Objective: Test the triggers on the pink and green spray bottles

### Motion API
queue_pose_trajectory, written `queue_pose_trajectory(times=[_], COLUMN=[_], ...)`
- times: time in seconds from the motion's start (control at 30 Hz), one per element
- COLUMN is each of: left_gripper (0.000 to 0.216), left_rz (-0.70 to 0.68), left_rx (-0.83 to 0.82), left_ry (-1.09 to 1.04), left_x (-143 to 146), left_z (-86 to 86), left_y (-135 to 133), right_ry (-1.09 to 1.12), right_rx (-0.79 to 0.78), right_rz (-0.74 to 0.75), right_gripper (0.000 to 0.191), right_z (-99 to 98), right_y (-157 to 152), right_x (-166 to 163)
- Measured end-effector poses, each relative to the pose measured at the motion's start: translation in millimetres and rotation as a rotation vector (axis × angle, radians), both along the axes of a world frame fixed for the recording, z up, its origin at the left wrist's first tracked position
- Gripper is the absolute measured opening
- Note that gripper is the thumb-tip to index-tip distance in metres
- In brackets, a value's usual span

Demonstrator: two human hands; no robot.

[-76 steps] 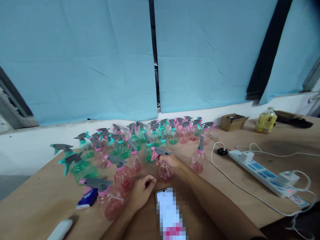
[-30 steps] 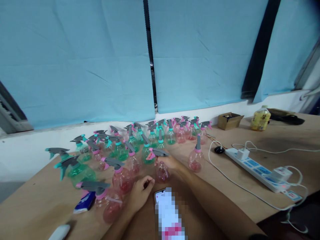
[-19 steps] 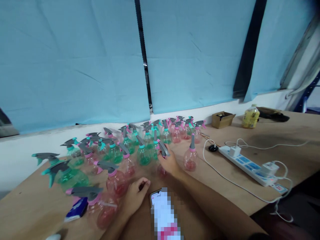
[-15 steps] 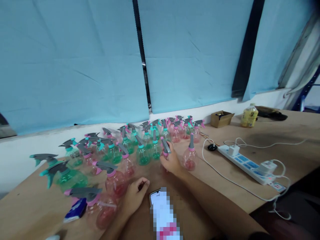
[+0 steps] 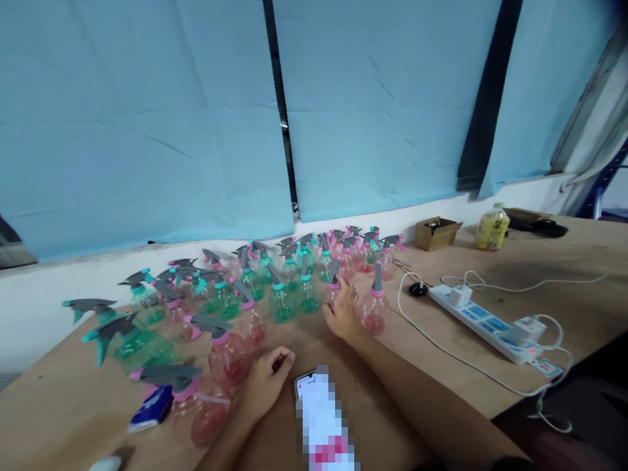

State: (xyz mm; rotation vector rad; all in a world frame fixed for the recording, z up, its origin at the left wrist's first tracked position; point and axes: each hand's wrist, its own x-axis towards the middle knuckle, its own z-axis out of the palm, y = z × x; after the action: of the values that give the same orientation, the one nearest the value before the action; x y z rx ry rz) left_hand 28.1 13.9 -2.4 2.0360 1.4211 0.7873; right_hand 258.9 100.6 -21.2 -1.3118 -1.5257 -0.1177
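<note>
Pink spray bottle upright, clasped behind right hand fingers.

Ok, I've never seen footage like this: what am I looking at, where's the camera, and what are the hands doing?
No machine here: one camera on a person's head looks forward and down, so the two bare arms entering from below are the wearer's own. The right hand wraps a pink spray bottle. The left hand lies curled on the wooden table, beside a phone. Many pink and green spray bottles stand behind. A power strip, a cardboard box and a yellow bottle are to the right.
</note>
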Motion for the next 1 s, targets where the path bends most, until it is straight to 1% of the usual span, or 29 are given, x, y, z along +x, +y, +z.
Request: queue_pose_trajectory(times=[0.13,0.23,0.33,0.4,0.63,0.77,0.9,1.0], left_gripper=[0.037,0.037,0.037,0.036,0.036,0.035,0.035,0.036], left_rz=[0.001,0.002,0.003,0.004,0.004,0.003,-0.002,-0.004], left_rx=[-0.006,-0.001,-0.004,-0.011,-0.007,-0.001,-0.005,-0.010], left_ry=[0.001,0.000,0.007,0.011,0.006,-0.004,0.002,0.008], left_x=[1,1,1,1,3,2,2,2], left_z=[0.1,0.2,0.6,1.2,3.7,3.2,3.4,3.5], left_y=[0,0,-1,-1,-3,-3,-3,-3], right_ry=[0.029,0.047,0.040,0.049,0.173,0.203,0.216,0.228], right_rx=[0.016,0.034,0.010,-0.003,-0.035,-0.030,-0.020,-0.003], right_rz=[-0.002,0.022,0.053,0.065,0.100,0.110,0.100,0.075], right_gripper=[0.078,0.085,0.092,0.093,0.089,0.085,0.077,0.072], right_z=[-10.8,-18.4,-23.1,-24.7,-31.1,-32.7,-29.2,-21.6], right_y=[9,17,22,23,29,33,32,27], right_x=[1,5,9,10,12,12,12,10])
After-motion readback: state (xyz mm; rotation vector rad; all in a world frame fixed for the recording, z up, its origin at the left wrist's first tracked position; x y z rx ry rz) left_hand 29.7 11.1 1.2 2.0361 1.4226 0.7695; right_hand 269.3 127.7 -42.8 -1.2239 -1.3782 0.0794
